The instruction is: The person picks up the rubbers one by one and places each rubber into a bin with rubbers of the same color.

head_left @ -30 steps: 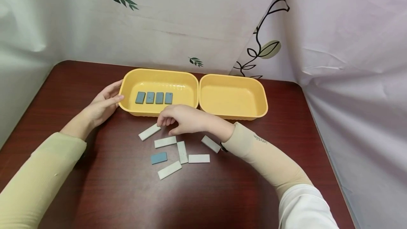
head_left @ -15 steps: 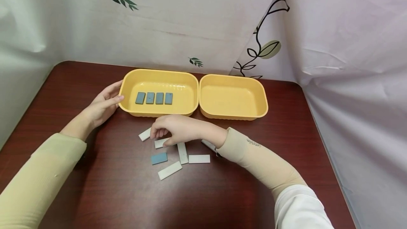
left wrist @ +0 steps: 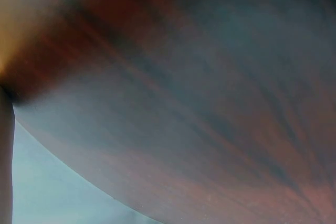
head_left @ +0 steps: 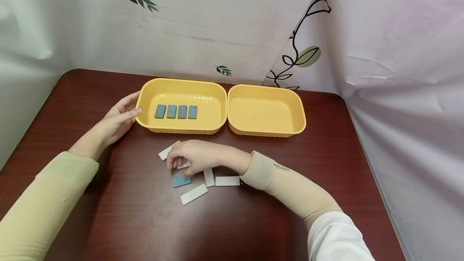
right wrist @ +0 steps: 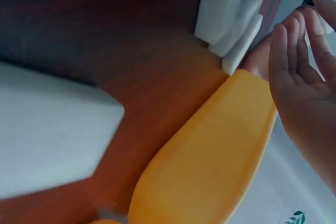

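Observation:
My left hand (head_left: 117, 122) holds the left end of a yellow tray (head_left: 181, 130), its thumb at the rim and its fingers along the outside. Several blue-grey tiles (head_left: 171, 111) lie in a row inside that tray. My right hand (head_left: 197, 154), fingers loosely bent and holding nothing, hovers over the tiles on the table. Its fingertips are just above a blue tile (head_left: 181, 181) and partly cover a white tile (head_left: 183, 164). In the right wrist view the fingers of the right hand (right wrist: 310, 72) show at the right, with white tiles (right wrist: 223, 6) beyond.
A second yellow tray (head_left: 266, 133) stands against the first one's right end with no tiles in it. More white tiles lie scattered in front, including a slanted tile (head_left: 193, 194) and a level tile (head_left: 227, 181). Patterned cloth (head_left: 203, 23) rises behind the table (head_left: 145, 220).
My right hand has moved down and left, from the near edge of the left tray to over the blue tile. The left hand stays on the tray.

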The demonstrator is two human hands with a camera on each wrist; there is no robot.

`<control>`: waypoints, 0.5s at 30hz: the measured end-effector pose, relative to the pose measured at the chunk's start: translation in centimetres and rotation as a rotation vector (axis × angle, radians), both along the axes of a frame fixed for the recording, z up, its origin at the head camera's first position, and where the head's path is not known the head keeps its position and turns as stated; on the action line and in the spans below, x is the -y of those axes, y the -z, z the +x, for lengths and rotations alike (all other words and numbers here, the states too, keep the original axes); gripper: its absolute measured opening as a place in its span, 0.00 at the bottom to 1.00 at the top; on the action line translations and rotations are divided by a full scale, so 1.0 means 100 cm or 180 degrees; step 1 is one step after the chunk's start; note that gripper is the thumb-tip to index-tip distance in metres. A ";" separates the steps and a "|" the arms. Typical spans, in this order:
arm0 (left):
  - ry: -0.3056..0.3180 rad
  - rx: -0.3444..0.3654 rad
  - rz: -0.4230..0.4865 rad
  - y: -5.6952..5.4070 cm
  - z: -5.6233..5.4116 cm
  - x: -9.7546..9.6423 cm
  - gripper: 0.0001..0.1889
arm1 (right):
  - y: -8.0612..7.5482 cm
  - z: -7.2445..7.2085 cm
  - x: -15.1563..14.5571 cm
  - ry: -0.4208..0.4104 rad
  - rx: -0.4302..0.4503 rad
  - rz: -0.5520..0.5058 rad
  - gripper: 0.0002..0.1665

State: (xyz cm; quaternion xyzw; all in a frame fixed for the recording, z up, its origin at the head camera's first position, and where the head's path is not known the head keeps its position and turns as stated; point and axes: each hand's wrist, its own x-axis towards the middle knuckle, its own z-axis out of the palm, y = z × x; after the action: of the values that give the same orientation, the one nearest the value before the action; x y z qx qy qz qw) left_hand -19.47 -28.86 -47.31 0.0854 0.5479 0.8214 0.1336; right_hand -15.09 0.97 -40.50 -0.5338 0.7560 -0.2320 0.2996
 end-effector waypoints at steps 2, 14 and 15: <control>0.0002 -0.0012 0.0026 0.000 0.000 0.000 0.27 | 0.001 0.002 0.001 -0.0031 0.0036 0.0041 0.19; 0.0002 -0.0023 0.0027 0.000 0.000 -0.001 0.27 | 0.013 0.007 0.004 -0.0117 0.0119 0.0234 0.21; 0.0002 -0.0020 0.0022 0.000 0.000 -0.001 0.27 | 0.014 0.007 0.004 -0.0125 0.0114 0.0243 0.22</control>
State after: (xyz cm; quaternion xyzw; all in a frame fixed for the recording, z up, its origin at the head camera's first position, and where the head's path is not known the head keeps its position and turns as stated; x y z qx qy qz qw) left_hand -19.49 -28.79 -47.35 0.0886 0.5454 0.8230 0.1319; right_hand -14.38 0.54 -41.87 -0.5325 0.7481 -0.2066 0.3377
